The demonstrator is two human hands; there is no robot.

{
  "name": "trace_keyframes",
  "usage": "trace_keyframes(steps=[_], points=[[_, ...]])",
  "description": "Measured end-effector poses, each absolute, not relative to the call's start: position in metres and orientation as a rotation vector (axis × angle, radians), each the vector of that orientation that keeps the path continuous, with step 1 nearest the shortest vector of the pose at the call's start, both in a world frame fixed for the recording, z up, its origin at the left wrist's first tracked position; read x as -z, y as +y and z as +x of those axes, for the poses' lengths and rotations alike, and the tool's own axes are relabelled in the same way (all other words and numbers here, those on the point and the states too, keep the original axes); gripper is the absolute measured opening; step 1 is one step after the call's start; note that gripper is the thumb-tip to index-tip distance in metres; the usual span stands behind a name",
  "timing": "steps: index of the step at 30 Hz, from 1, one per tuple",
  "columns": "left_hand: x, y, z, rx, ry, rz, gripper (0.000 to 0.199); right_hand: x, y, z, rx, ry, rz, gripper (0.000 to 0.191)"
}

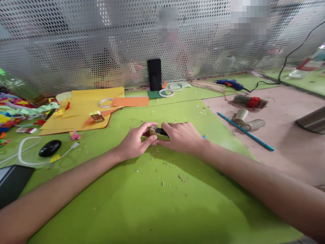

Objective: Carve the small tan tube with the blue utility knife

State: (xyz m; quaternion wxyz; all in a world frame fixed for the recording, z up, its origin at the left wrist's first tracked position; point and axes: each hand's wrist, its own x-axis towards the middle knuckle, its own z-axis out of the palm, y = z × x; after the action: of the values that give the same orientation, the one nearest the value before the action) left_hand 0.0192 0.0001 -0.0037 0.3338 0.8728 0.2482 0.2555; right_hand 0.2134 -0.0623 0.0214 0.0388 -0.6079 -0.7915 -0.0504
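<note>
Near the middle of the green table top (142, 203), my left hand (135, 141) pinches a small tan piece (153, 130), perhaps cardboard or wood, between thumb and fingers. My right hand (184, 137) is closed round a dark-handled tool (162, 132) whose end meets the tan piece. A bit of blue shows below the right wrist. The tool's tip is too small to make out. Small tan shavings (180, 177) lie scattered under and in front of both hands.
A black phone (154, 75) leans on the perforated metal screen (122, 44). Yellow paper (76, 112), a black mouse (50, 148) and a white cable lie left. A blue stick (245, 131), tan tubes (254, 124) and a glue gun (230, 84) are right. People show dimly behind the screen.
</note>
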Motion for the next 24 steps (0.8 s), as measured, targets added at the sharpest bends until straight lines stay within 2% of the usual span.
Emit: trace_keyframes(steps=[13,24], points=[[-0.0008,-0.0005,0.018,-0.58,0.556,2.224,0.04,-0.0211,-0.062,0.2164,0.125,-2.449,-1.842,0.067],[0.0011,0.0007,0.0176,-0.572,0.568,2.196,0.045,-0.0229,-0.0637,0.2139,0.164,-2.455,-1.899,0.066]])
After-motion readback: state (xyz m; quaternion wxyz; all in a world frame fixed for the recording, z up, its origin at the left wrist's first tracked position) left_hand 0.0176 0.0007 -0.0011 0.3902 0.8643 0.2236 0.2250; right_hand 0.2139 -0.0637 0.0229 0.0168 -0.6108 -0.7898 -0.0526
